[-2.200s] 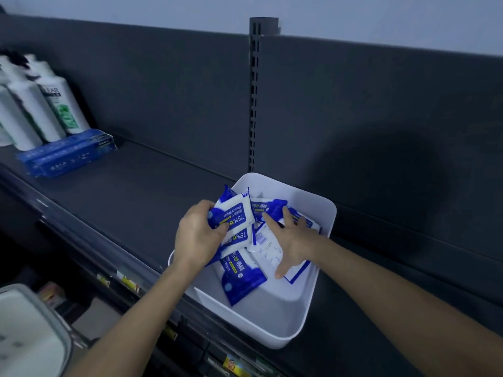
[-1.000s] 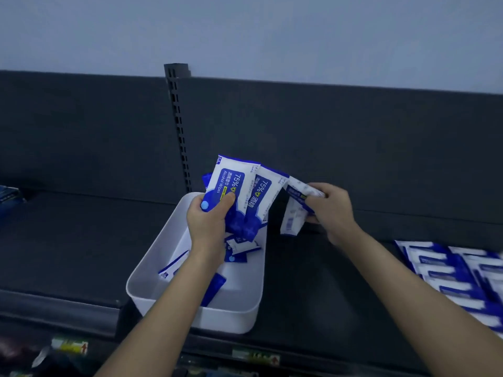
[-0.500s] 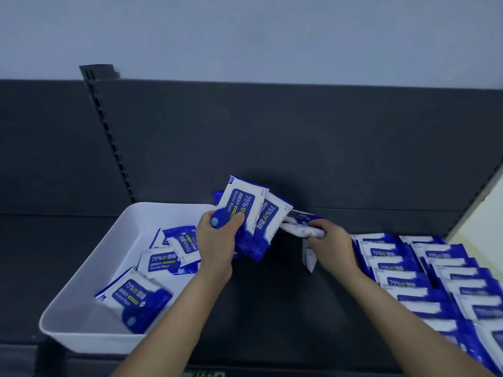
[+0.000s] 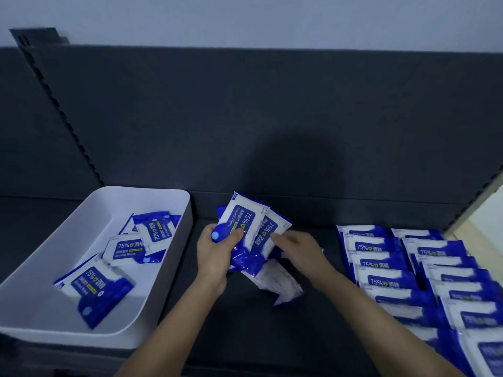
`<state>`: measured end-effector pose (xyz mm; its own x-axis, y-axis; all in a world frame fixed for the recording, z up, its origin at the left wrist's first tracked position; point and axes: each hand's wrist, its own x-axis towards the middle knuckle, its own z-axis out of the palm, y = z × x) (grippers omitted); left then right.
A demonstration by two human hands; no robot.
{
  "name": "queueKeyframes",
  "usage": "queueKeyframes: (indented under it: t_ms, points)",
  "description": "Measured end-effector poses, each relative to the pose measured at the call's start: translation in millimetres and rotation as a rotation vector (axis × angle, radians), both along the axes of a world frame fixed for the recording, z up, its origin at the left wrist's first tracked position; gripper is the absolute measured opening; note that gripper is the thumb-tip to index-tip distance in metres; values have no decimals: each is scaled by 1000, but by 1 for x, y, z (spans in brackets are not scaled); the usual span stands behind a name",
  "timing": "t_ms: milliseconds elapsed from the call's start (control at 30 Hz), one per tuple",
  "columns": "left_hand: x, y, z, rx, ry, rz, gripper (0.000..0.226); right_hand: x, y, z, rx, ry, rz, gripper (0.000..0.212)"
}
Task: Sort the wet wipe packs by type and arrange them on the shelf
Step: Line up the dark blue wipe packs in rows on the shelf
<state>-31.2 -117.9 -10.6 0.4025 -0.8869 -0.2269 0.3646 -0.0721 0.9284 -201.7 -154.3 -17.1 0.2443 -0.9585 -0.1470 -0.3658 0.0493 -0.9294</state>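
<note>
Left hand (image 4: 215, 257), just right of the white bin (image 4: 38, 303), is gripping a fan of wet wipe packs (image 4: 242, 221). Long axes are tilting up-right, blue ends in the palm. Right hand (image 4: 299, 254) is reaching in palm-down, fingertips at the fan. A blurred pack (image 4: 280, 284) is lying beneath it; its grip cannot be told.

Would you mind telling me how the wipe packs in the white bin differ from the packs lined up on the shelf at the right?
The bin packs lie loose at different angles in the white bin; the shelf packs overlap in tidy rows, all facing one way. Only a few bin packs show, while the shelf packs are many. Both sets are blue and white with a 75% label.
</note>
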Motion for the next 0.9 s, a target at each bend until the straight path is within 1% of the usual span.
queueKeyframes:
  t_ms: [67,100,133,167,233,300,333,400,433,533,633,767,833,900]
  points:
    - [-10,0,-4,-10,-10,-20,27,3,-1,-1,254,-323,-23,43]
    - [-14,1,-5,-15,-41,-45,29,6,0,-1,312,-406,-43,50]
    - [-18,1,-6,-19,-79,-85,33,9,1,-4,323,-436,-91,58]
    - [-22,2,-7,-20,-122,-134,37,11,3,-5,305,-427,-153,61]
    - [-26,2,-9,6,-170,-222,46,8,6,-8,256,-391,-252,54]
    - [-24,3,-13,34,-128,-256,49,0,8,-11,258,-387,-277,49]
    - [-22,3,-16,40,-81,-255,44,-5,7,-13,262,-378,-275,49]
    - [-18,4,-20,36,6,-239,25,-15,4,-17,264,-324,-247,50]
    - [-16,5,-21,39,17,-232,18,-18,3,-17,267,-303,-235,49]
    - [-13,5,-22,49,-22,-218,16,-23,1,-15,259,-259,-242,43]
    - [-7,3,-20,51,-50,-240,16,-21,4,-9,227,-258,-231,37]
    - [-5,-2,-17,42,-79,-331,20,-10,6,-3,212,-208,-149,42]
    - [-4,-5,-16,51,-131,-319,15,-6,6,-1,185,-170,-124,44]
    - [1,-10,-16,68,-239,-251,8,-7,5,4,137,-153,-125,42]
